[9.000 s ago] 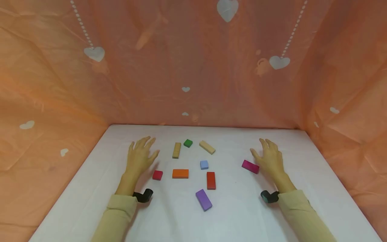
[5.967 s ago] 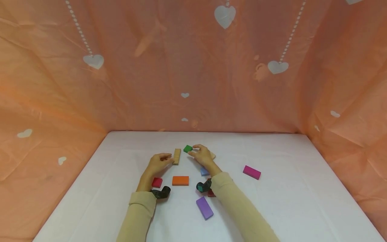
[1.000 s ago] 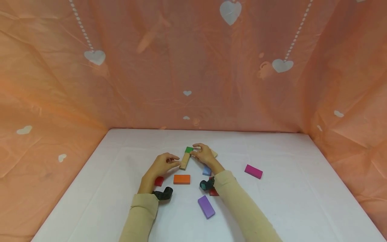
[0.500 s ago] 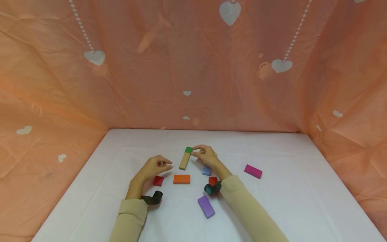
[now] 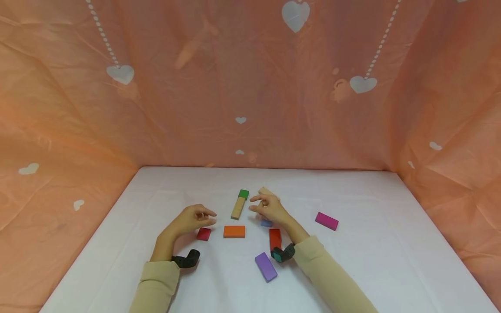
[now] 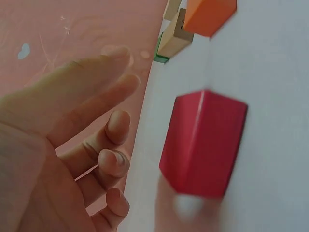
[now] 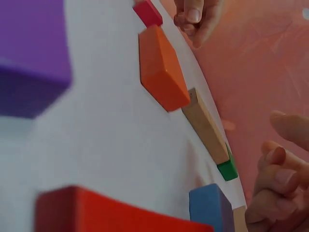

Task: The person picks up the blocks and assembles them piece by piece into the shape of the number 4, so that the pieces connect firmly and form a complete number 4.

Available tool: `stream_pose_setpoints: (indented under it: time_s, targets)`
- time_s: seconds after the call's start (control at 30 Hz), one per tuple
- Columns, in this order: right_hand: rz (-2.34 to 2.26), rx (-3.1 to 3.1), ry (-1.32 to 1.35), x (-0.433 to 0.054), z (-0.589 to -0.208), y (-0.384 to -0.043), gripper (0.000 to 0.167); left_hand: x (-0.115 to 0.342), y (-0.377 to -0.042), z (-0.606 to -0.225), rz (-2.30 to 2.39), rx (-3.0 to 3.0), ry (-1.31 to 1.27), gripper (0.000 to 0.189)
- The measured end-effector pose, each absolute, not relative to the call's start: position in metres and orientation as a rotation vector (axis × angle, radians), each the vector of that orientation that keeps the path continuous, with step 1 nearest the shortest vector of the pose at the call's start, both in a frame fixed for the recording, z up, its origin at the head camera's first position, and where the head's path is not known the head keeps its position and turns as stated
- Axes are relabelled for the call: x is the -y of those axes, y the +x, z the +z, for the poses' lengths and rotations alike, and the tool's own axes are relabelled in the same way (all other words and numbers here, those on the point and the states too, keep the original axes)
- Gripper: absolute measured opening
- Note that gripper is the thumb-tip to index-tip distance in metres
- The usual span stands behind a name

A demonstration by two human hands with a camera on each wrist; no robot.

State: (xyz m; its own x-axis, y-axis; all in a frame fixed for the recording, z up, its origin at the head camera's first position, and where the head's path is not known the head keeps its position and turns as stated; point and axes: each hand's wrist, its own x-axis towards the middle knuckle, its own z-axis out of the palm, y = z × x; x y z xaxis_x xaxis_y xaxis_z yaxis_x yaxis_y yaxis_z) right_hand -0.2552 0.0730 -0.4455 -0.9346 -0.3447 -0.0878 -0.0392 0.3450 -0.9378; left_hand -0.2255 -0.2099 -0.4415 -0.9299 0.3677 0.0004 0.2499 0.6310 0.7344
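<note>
In the head view a green block lies end to end with a plain wooden block. My left hand, fingers loosely bent and holding nothing, is over the table beside the small crimson block. To the right of the green and wooden pair hovers my right hand, thumb and forefinger apart with nothing between them. It partly covers a second wooden block and a light blue block. The right wrist view shows the blue block below those fingers.
An orange block lies between the hands. Nearer are a red block, partly behind the right wrist camera, and a purple block. A magenta block lies farther right. Orange cloth walls the white table at back and sides.
The wooden block has been turned and now meets the green block. Both hands have since drawn back from the pair, the left toward the lower left, the right toward the lower right.
</note>
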Motion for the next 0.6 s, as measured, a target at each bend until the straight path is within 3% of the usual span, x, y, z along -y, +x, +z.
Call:
stream_pose_setpoints:
  time_s: [0.6]
  targets:
    - [-1.622, -2.14, -0.468, -0.08, -0.452, -0.229, 0.039, 0.236, -0.218, -0.446, 1.222, -2.591, 0.59, 0.026]
